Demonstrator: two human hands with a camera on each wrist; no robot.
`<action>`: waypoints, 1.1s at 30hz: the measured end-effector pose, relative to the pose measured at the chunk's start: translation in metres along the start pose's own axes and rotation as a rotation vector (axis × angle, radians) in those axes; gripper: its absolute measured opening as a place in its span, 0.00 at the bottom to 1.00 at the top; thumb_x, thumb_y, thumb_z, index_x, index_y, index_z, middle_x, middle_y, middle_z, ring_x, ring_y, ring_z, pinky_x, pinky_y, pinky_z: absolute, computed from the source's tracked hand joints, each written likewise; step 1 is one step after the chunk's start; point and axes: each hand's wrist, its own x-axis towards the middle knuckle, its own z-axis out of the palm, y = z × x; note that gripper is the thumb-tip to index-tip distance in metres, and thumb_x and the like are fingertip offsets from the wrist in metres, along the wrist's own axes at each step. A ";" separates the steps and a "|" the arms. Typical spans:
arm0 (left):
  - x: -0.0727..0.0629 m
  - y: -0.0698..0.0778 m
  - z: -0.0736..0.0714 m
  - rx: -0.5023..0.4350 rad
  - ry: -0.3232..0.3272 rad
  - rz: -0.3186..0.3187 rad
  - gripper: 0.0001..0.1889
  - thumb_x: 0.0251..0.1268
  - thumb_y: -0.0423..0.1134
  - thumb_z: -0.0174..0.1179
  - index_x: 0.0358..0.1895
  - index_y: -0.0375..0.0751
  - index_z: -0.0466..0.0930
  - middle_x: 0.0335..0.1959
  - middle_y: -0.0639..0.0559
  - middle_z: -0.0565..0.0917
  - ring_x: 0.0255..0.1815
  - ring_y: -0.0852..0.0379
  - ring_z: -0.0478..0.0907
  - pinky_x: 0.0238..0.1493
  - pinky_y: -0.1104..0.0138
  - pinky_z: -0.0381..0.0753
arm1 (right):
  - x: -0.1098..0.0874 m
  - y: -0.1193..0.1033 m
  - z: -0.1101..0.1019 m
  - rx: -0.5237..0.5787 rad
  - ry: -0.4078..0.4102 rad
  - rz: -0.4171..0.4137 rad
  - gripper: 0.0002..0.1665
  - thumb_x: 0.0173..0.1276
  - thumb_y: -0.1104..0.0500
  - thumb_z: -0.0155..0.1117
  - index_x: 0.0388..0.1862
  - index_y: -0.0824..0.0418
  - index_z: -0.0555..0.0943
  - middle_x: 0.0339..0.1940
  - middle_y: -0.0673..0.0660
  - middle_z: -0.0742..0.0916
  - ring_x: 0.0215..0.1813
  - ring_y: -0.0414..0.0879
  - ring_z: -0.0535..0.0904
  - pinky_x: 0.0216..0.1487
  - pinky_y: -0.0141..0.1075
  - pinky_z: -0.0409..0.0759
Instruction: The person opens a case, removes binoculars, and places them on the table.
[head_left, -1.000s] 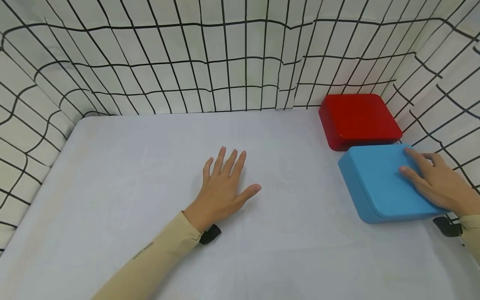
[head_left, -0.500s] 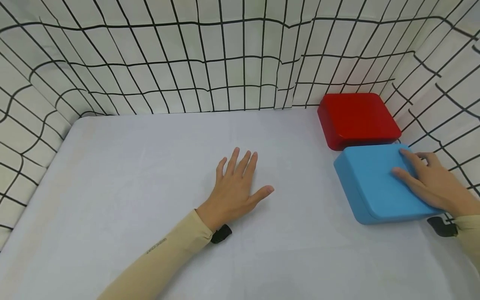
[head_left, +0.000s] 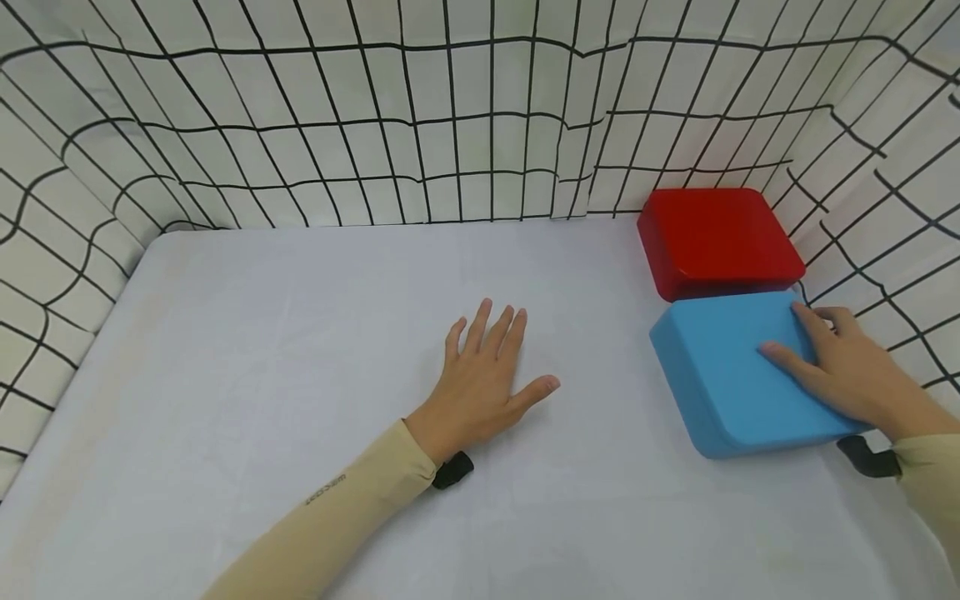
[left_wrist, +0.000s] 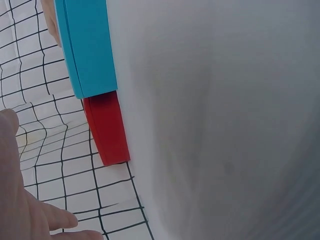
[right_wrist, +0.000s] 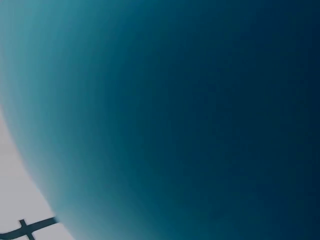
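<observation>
A light blue box [head_left: 750, 375] with rounded corners lies on the white tabletop at the right. My right hand [head_left: 847, 367] holds it by its right side, with the thumb lying across the top and the other fingers at the right edge, their tips partly hidden. In the right wrist view the blue box [right_wrist: 150, 110] fills nearly everything, blurred. My left hand [head_left: 483, 383] is palm down near the middle of the table, fingers straight and spread, holding nothing. Part of the left hand [left_wrist: 25, 205] shows in the left wrist view, along with the blue box [left_wrist: 92, 50].
A smaller red box [head_left: 723, 237] sits at the back right, just behind the blue one. Black wire mesh [head_left: 420, 125] with white sheeting behind it encloses the back and both sides. White cloth covers the tabletop [head_left: 285, 333].
The blue box has slid a little to the left and towards me together with my right hand. My left hand has moved to the right, fingers still spread. The red box stays put.
</observation>
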 end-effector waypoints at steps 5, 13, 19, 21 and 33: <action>0.004 0.006 0.003 -0.002 -0.004 0.014 0.50 0.73 0.75 0.40 0.84 0.43 0.47 0.86 0.45 0.56 0.90 0.42 0.37 0.83 0.40 0.39 | -0.002 -0.009 0.003 0.012 -0.004 -0.019 0.60 0.76 0.32 0.52 0.82 0.74 0.42 0.70 0.86 0.58 0.52 0.86 0.69 0.39 0.67 0.84; 0.013 0.023 0.011 -0.011 -0.041 0.046 0.50 0.73 0.75 0.41 0.84 0.43 0.48 0.85 0.44 0.57 0.89 0.40 0.40 0.83 0.39 0.44 | -0.004 -0.018 0.003 0.023 -0.016 -0.044 0.60 0.76 0.33 0.53 0.82 0.75 0.44 0.72 0.85 0.58 0.54 0.86 0.69 0.40 0.66 0.85; 0.022 0.038 0.017 0.009 -0.027 0.046 0.49 0.73 0.75 0.40 0.84 0.42 0.50 0.84 0.45 0.60 0.87 0.39 0.48 0.82 0.41 0.50 | -0.006 -0.028 0.003 0.052 -0.011 -0.059 0.59 0.76 0.34 0.55 0.82 0.75 0.45 0.72 0.84 0.59 0.56 0.85 0.68 0.43 0.68 0.84; 0.024 0.043 0.020 0.020 -0.011 0.050 0.49 0.73 0.76 0.40 0.84 0.42 0.51 0.83 0.45 0.62 0.86 0.39 0.52 0.81 0.42 0.51 | -0.006 -0.032 0.004 0.065 -0.004 -0.062 0.59 0.75 0.34 0.56 0.81 0.76 0.46 0.71 0.84 0.60 0.57 0.85 0.68 0.44 0.70 0.82; 0.031 0.056 0.031 0.064 0.140 0.057 0.41 0.73 0.74 0.43 0.65 0.39 0.73 0.56 0.47 0.85 0.65 0.46 0.78 0.75 0.44 0.60 | -0.007 -0.046 0.004 0.052 -0.025 -0.082 0.60 0.74 0.33 0.56 0.80 0.78 0.49 0.65 0.84 0.68 0.57 0.83 0.70 0.47 0.69 0.82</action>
